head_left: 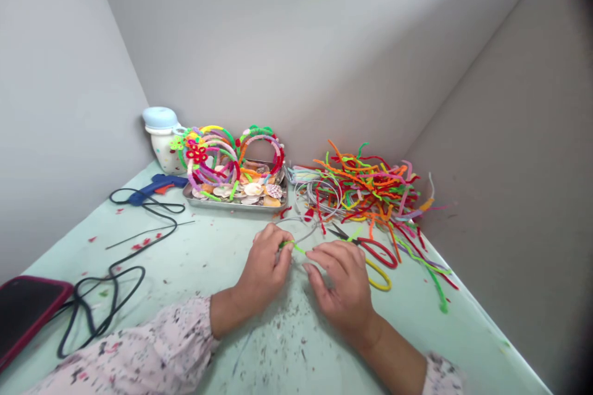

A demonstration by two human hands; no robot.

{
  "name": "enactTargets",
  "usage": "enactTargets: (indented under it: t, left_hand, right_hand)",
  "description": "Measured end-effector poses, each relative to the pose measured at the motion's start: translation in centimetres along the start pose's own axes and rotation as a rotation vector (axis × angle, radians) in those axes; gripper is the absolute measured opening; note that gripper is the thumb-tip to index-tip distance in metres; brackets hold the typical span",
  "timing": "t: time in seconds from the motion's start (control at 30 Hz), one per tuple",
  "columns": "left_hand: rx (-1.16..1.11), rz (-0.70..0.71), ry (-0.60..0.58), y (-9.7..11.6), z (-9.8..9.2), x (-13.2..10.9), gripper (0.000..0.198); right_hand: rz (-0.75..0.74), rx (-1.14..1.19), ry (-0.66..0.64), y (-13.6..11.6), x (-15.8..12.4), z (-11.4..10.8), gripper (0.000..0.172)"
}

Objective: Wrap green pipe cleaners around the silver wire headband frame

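Near the middle of the table, my left hand (269, 261) pinches a green pipe cleaner (299, 249) against a thin grey wire ring (309, 231). To its right is my right hand (340, 278), its index fingertip at the free end of the green piece and its thumb held apart below. The ring rises behind both hands, and part of it is hidden by the left fingers. Scissors (380, 253) with red and yellow handles lie just beyond the right hand.
A metal tray (241, 204) holds shells and colourful wrapped rings. Behind it stands a white jar (164, 145). A pipe cleaner pile (370, 188) lies back right. Left are a blue glue gun (155, 186), black cable (113, 278) and phone (28, 315).
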State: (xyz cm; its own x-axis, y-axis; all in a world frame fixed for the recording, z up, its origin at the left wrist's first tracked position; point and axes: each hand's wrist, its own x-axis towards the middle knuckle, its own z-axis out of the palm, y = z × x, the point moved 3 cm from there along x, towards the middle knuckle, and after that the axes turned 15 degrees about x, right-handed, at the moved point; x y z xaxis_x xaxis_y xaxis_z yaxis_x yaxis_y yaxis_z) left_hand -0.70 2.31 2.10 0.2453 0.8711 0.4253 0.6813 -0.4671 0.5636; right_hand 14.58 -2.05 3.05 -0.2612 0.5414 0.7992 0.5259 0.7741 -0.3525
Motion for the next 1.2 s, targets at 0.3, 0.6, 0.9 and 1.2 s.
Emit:
enactTargets:
  t: [0.3, 0.6, 0.9, 1.2]
  left_hand:
    - [-0.085, 0.007, 0.047, 0.1, -0.4, -0.3, 0.015]
    - [-0.124, 0.063, -0.083, 0.3, 0.0, -0.3, 0.018]
    - [-0.163, 0.076, -0.076, 0.6, -0.5, -0.4, 0.015]
    - [-0.136, 0.059, -0.065, 0.4, -0.2, -0.5, 0.013]
  right_hand:
    - [0.183, 0.109, -0.266, 1.5, -0.6, 2.1, 0.017]
    - [0.164, 0.147, -0.096, 2.0, -0.1, 0.9, 0.013]
    - [0.094, 0.175, -0.047, 1.5, 0.0, 0.6, 0.014]
    - [0.048, 0.075, -0.072, 1.4, -0.1, 0.5, 0.015]
